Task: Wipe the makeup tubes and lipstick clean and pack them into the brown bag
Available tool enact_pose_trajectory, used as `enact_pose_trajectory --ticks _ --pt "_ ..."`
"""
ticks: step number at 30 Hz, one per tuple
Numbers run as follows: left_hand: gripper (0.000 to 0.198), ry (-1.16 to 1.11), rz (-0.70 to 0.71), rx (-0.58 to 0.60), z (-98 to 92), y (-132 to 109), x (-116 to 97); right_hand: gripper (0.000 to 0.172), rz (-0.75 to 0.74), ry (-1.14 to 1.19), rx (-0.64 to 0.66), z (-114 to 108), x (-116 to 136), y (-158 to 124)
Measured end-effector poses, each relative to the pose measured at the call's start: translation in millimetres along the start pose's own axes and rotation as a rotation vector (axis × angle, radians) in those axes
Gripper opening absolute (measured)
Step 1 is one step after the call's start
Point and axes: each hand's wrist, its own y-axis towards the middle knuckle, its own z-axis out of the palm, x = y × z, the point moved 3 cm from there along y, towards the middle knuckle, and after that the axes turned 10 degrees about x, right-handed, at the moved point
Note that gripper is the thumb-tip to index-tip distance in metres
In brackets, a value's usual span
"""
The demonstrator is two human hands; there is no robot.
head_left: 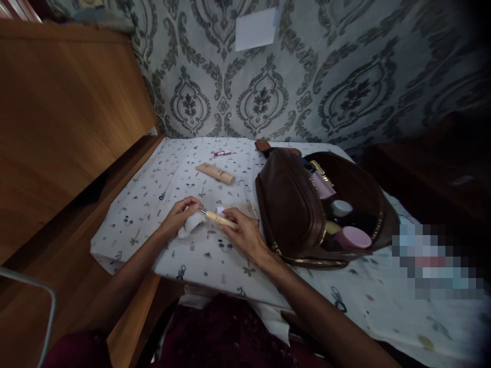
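Note:
My right hand point(243, 230) is closed round the pale beige handle of what looks like a makeup brush point(219, 219) with a silver collar. Its far tip goes into the fingers of my left hand point(183, 210), so the bristle end is hidden. A crumpled white tissue point(191, 225) is pinched in that left hand, hanging below the fingers. Behind my right fingers lies a flat, pale packet point(245, 208), partly covered. Further back on the cloth rests a beige squeeze tube point(215, 173), and beyond it a small reddish lip gloss tube point(222, 153).
To the right stands an open brown leather bag point(291, 199) holding a pink round container point(355, 237), a white-lidded jar point(341, 208) and other cosmetics. A wooden cabinet point(69, 92) rises at left. The patterned tablecloth point(146, 204) reaches the papered wall point(218, 76).

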Motion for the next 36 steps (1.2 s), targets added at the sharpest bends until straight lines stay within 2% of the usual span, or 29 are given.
enact_pose_trajectory --ticks 3,7,10,11,14,15,19,23,26,31,33,36 --pt "0.033 0.017 0.0 0.008 -0.6 -0.8 0.6 0.02 -0.036 -0.031 0.041 -0.6 4.0 -1.3" --pt "0.033 0.034 -0.013 0.022 0.3 -2.6 -1.1 0.022 -0.022 -0.02 0.075 0.7 2.6 -1.2" --pt "0.033 0.026 0.004 0.029 1.2 -2.9 -3.1 0.031 0.002 -0.002 0.078 2.8 -1.3 -0.1" --pt "0.033 0.025 0.011 0.031 1.3 -2.8 -3.5 0.029 0.008 0.002 0.078 3.3 -2.2 0.2" --pt "0.033 0.032 0.021 0.03 0.4 -2.9 -3.4 0.009 -0.006 0.002 0.077 3.0 -1.5 0.3" --pt "0.032 0.032 0.019 0.033 0.1 -2.9 -3.0 0.009 -0.018 -0.011 0.077 2.5 -0.4 0.3" --pt "0.031 0.027 0.012 0.043 0.0 -3.2 -1.8 0.022 -0.065 -0.086 0.058 0.3 2.9 0.3" --pt "0.034 0.033 0.002 0.025 0.4 -3.5 -1.5 0.015 -0.069 -0.033 0.017 1.5 -0.7 1.3" --pt "0.035 0.038 -0.005 0.026 0.4 -3.6 -1.1 0.028 -0.031 -0.025 -0.02 2.5 -3.6 1.6" --pt "0.031 0.063 0.025 0.027 -0.8 -3.9 -1.3 0.005 -0.006 -0.04 -0.006 0.0 1.5 -0.5" --pt "0.03 0.067 0.028 0.024 -1.2 -3.9 -1.0 0.003 -0.015 -0.056 0.01 -1.3 3.9 -1.3" --pt "0.031 0.068 0.022 0.02 -1.8 -3.8 -0.2 0.008 -0.014 -0.111 0.033 -1.4 3.9 -1.6"
